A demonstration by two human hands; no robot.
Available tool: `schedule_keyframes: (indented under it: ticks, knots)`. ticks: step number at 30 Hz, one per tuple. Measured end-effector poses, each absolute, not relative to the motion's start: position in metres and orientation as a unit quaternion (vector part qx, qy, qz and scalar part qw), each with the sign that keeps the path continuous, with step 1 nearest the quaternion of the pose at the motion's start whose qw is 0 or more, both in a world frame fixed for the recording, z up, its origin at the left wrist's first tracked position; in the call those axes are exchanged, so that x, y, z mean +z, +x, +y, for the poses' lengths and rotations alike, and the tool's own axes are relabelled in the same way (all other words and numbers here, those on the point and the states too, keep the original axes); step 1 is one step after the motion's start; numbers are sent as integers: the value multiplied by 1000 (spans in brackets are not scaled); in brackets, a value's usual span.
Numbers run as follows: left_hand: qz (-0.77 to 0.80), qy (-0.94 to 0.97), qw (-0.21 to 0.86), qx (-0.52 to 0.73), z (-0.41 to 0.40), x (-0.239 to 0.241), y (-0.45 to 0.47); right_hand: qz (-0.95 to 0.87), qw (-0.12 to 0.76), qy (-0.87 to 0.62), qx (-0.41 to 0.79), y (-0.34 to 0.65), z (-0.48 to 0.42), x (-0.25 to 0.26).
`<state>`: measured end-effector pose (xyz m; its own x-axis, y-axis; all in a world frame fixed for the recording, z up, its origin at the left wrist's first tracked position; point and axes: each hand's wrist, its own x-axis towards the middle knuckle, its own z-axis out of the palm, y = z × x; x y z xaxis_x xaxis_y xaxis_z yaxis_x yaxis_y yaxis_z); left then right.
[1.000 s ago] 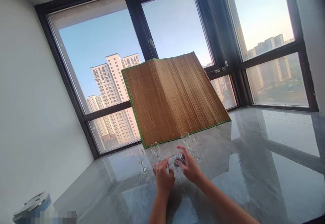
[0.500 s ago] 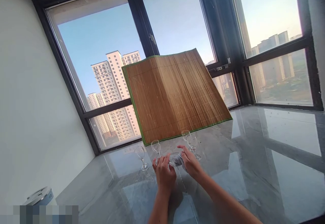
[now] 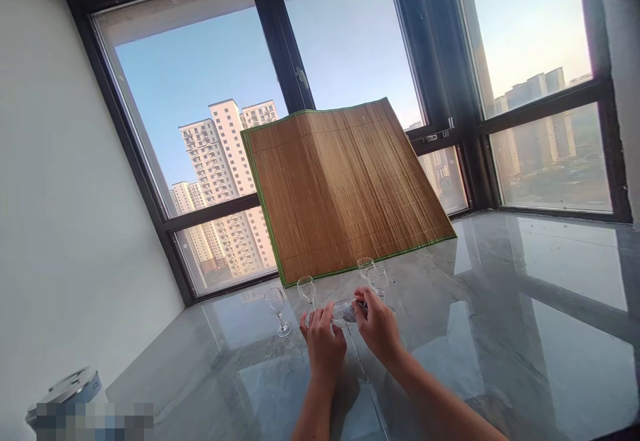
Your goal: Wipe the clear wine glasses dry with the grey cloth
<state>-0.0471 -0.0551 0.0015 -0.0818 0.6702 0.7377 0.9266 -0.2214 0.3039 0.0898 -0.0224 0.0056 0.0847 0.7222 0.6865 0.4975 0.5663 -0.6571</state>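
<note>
My left hand point(image 3: 323, 339) is wrapped round the stem end of a small stemmed glass point(image 3: 339, 312), which lies on its side with the bowl to the right. My right hand point(image 3: 379, 329) pinches a crumpled greyish cloth or tissue point(image 3: 349, 312) at the mouth of that bowl; part of it shows inside the clear glass. On the left stands a stemmed glass point(image 3: 275, 301), and just behind my left fingers another stemmed glass point(image 3: 307, 289). Beyond my right hand are two more, a nearer glass point(image 3: 379, 280) and a farther glass point(image 3: 365, 265), whose lower parts are partly hidden.
A bamboo mat point(image 3: 345, 187) with green edging leans against the window. The glossy grey marble-look surface point(image 3: 225, 374) reflects the light. At the lower left is a lidded container point(image 3: 75, 384), partly blurred out. A white wall point(image 3: 75, 227) bounds the left side.
My right hand has moved slightly left and closer to the bowl, its raised index finger now curled in at the cloth. My left hand keeps its hold on the glass.
</note>
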Motion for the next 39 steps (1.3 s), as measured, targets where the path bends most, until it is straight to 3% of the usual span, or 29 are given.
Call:
schedule_keyframes:
  ticks: [13,20,26,32,34,39]
  knots:
    - [-666,-594,179,-414,-57,3,-54,-791,397,-443,144,90,-34,7]
    - [-682,-585,164,-406,-56,3,-54,-824,372,-394,166,90,-26,-9]
    - [-676,-585,116,-432,-54,2,-55,-781,463,-324,266,86,-16,-12]
    - [-642,-563,-23,-521,-45,1,-59,-662,522,-273,464,88,-23,12]
    - [-617,-546,-85,-560,-40,2,-60,-631,575,-284,436,93,-25,20]
    - [-554,-485,-223,-639,-29,-1,-64,-555,732,-356,173,106,-25,28]
